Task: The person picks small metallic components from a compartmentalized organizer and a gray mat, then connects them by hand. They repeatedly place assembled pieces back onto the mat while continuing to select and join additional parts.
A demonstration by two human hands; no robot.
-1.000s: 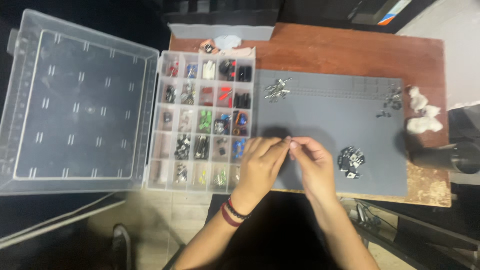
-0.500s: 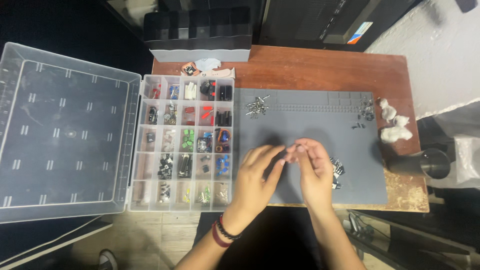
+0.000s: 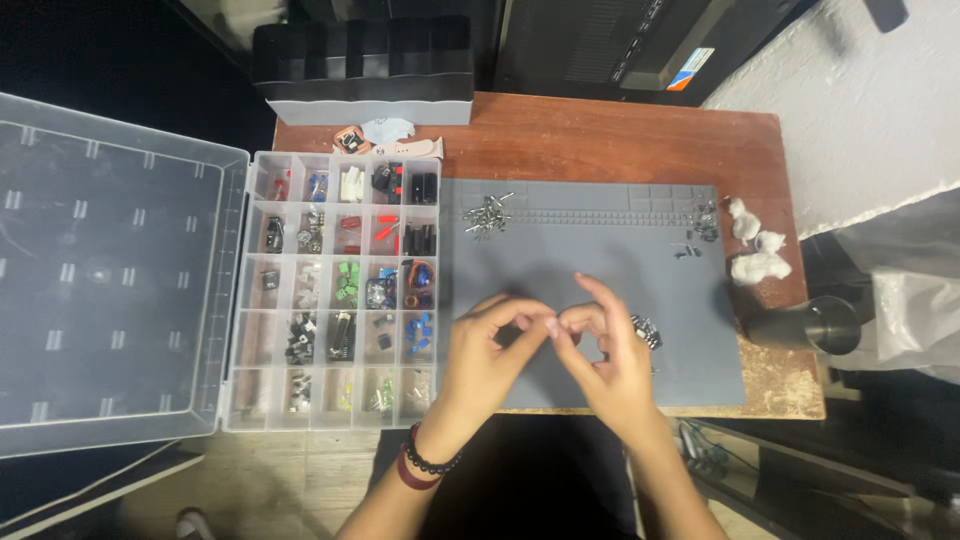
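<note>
My left hand (image 3: 485,355) and my right hand (image 3: 610,355) meet over the front of the grey work mat (image 3: 590,250). Their thumbs and forefingers pinch together at one spot, on a tiny part too small to make out. A bead bracelet and a dark red band circle my left wrist. A small heap of dark parts (image 3: 645,330) lies on the mat just right of my right hand. To the left of my left hand stands the clear compartment box (image 3: 340,290), holding several kinds of small electronic parts.
The box's clear lid (image 3: 110,270) lies open flat to the left. A pile of metal pins (image 3: 487,215) sits at the mat's back left. White crumpled bits (image 3: 755,245) and a dark metal cup (image 3: 810,325) stand at the right table edge. Black bins (image 3: 365,70) stand behind.
The view has shifted, so the table sits lower left in frame. Both hands stay pinched together over the mat's front, with the fingers slightly rearranged.
</note>
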